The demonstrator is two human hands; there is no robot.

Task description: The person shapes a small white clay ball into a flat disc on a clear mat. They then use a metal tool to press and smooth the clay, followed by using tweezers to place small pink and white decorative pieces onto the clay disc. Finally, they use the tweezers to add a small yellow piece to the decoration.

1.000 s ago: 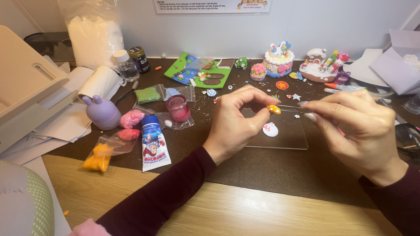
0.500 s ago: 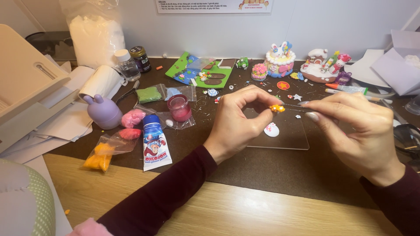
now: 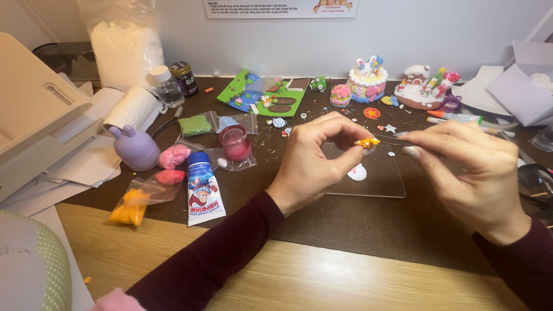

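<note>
Dark matting covers most of the counter (image 3: 357,230), with a pale wooden edge nearest the camera and a white wall behind. Take the clear plastic sheet (image 3: 374,178) lying flat on the mat as the landmark. Just above its far edge the left hand (image 3: 314,164) pinches a tiny orange clay piece (image 3: 367,141) between thumb and forefinger, the other fingers curled in. From the right of the sheet the right hand (image 3: 472,173) comes in, its fingers pressed together on a thin needle tool (image 3: 387,141) whose tip meets the orange piece. Both arms wear dark maroon sleeves. On the sheet itself, under the clay piece, lies a small white and pink clay shape (image 3: 357,172).

Left of the sheet stands a small pink jar (image 3: 236,142) on crumpled clear bags, and further left a tube of glue (image 3: 204,187) lies flat, blue cap pointing away. Beyond that come lumps of pink clay (image 3: 173,156), a bag of orange clay (image 3: 133,201) and a lilac rabbit-shaped pot (image 3: 135,147).

Behind the sheet, toward the wall, sit a green clay board (image 3: 262,95), a little cake with a white rabbit on top (image 3: 367,72) and — to its right — a snowy clay scene (image 3: 426,86). A big bag of white powder (image 3: 124,46) stands far off to the left.
</note>
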